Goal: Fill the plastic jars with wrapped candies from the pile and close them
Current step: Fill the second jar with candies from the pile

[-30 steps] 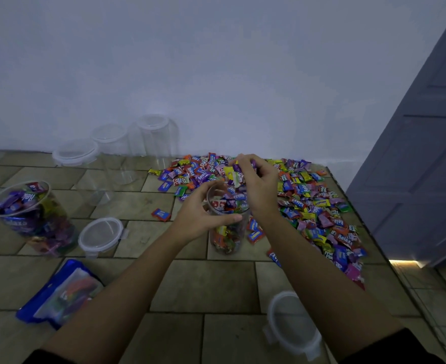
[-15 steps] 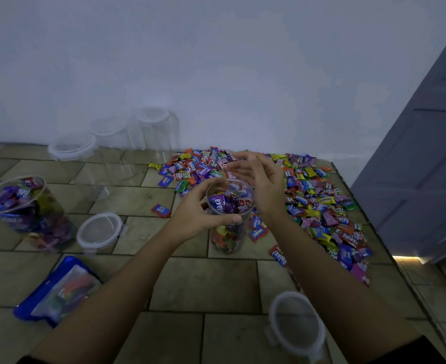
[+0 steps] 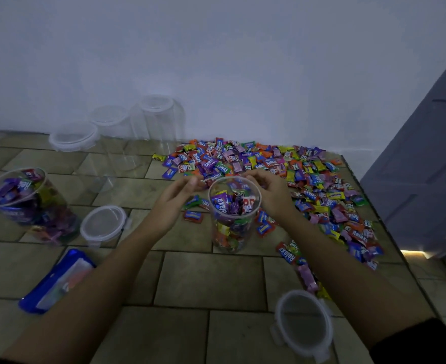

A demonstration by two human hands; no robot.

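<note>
An open clear plastic jar (image 3: 233, 227) stands upright on the tiled surface, filled with wrapped candies nearly to the rim. My left hand (image 3: 173, 203) is just left of the rim, fingers relaxed and off the jar. My right hand (image 3: 273, 193) is just right of the rim, its fingers loosely curled towards the far edge, and I see nothing in them. The pile of wrapped candies (image 3: 306, 179) spreads behind and to the right of the jar. One loose lid (image 3: 303, 324) lies near my right forearm.
A second open jar full of candies (image 3: 30, 206) stands at the left, with another lid (image 3: 102, 223) beside it and a blue bag (image 3: 56, 282) in front. Three empty lidded jars (image 3: 109, 122) stand against the wall. A grey door (image 3: 426, 166) is at the right.
My left hand has let go of the jar and moved off to its left. My right hand, which was over the mouth of the jar, now sits to the right of the rim.
</note>
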